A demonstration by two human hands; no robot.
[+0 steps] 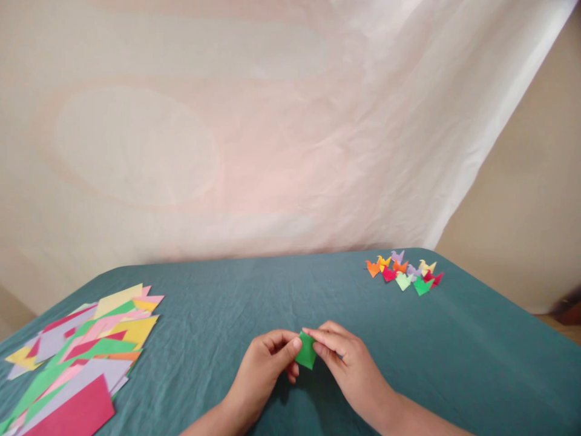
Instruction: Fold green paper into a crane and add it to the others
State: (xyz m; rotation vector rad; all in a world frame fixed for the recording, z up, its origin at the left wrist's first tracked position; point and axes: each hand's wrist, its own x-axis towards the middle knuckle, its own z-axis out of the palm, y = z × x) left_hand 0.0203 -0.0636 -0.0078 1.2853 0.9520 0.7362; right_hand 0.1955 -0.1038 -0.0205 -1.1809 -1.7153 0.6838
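A small folded piece of green paper (306,352) is held up between my two hands, just above the cloth near the front middle. My left hand (269,366) pinches its left edge between thumb and fingers. On the other side, my right hand (347,360) grips the upper right edge with thumb and fingertips. The paper looks like a flat diamond shape with its point downward. Parts of its edges are hidden behind my fingers.
A dark green cloth (218,327) covers the table. At the left lies a spread pile of coloured paper sheets (72,406). Several small folded paper birds (403,280) stand grouped at the far right. A pale sheet (272,133) hangs behind the table.
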